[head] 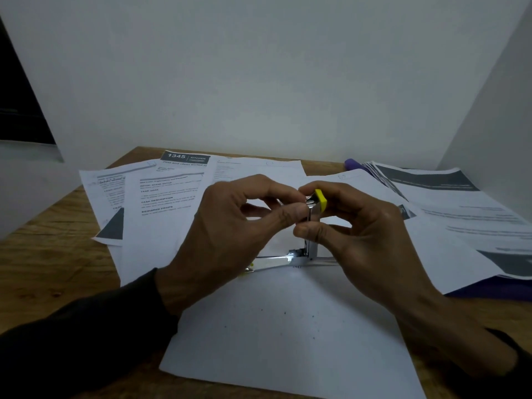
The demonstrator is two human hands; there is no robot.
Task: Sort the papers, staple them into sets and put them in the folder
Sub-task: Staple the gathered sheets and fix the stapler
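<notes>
Two hands pinch our opened stapler [309, 226] over scattered papers [161, 197].
Left hand [230, 226] and right hand [359, 231] each keep a narrow grip on it; one sheet [184, 160] reads "1345 KITCHEN".

A white printed sheet with a dark grey header band [184, 159] reads "1345" and "KITCHEN"; the white text sheet [161, 197] beside it shows "TASK GOAL", "TASK DESCRIPTION", "REQUIRED PROPS".

A stapler [305, 249] stands opened on a blank sheet [288, 326] at the table's [51, 254] near edge. Printed papers [161, 203] fan behind it toward the far left corner. Another stack [466, 214] lies on a folder [489, 289] at the right edge.
</notes>
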